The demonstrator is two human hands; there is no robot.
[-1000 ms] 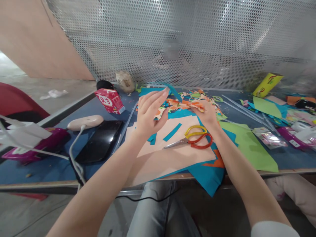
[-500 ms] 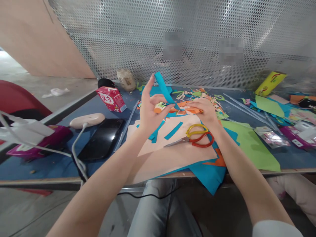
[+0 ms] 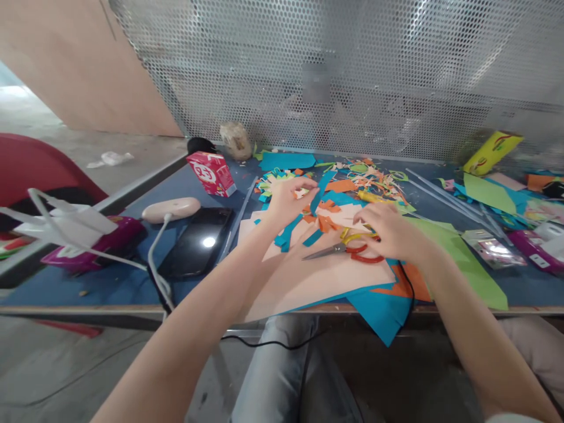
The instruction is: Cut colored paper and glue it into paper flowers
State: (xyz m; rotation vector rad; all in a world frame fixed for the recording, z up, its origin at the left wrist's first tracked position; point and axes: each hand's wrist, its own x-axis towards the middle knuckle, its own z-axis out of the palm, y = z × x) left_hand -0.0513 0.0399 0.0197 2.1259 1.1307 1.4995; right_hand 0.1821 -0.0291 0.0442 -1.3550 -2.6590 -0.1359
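My left hand [image 3: 288, 200] pinches a blue paper strip [image 3: 323, 189] that hangs from its fingertips above the paper pile. Over the yellow and red handles of the scissors [image 3: 337, 249] is my right hand [image 3: 390, 226], its fingers curled and touching or just above them. The scissors lie on a pale pink sheet [image 3: 304, 282], blades pointing left and slightly apart. Short blue strips [image 3: 312, 237] rest on that sheet near the blades. Orange paper pieces [image 3: 326, 224] lie between my hands. A fringed green and white paper piece [image 3: 265, 183] is partly behind my left hand.
A red box [image 3: 212, 174], a black phone [image 3: 198, 244] and a white device with a cable [image 3: 171, 210] stand to the left. Green sheets [image 3: 462, 264] and a plastic packet [image 3: 493, 248] lie right. Paper scraps line the back beside a perforated metal panel [image 3: 352, 76].
The hands have moved apart. My left hand has lowered the blue strip, and my right hand has come back from the orange paper to the scissors' handles. The view has shifted slightly.
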